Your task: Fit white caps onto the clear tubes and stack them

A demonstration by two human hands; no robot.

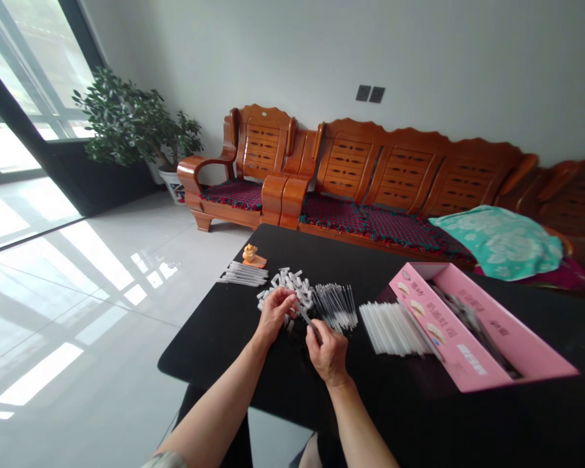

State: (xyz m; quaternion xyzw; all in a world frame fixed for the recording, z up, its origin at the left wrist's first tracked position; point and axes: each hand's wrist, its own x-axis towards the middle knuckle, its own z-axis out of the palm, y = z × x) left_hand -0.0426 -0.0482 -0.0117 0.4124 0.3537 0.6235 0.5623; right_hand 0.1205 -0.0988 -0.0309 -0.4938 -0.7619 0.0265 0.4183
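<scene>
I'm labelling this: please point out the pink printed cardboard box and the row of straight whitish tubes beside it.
Pink printed cardboard box (442,333), head view: its outer left wall.
Row of straight whitish tubes (392,329), head view: middle of the row.

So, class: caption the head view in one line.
Right hand holds a slim rod, left hand at its tip, over a black table bearing a pink box.

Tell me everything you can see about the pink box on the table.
The pink box looks like printed cardboard: long, narrow, open-topped. Its outer side shows dark characters, small food-like pictures and a white patch. Dark, slim things lie inside, too blurred to name. It sits aslant on the black table, right of the white tubes; contact with them is unclear.
</scene>
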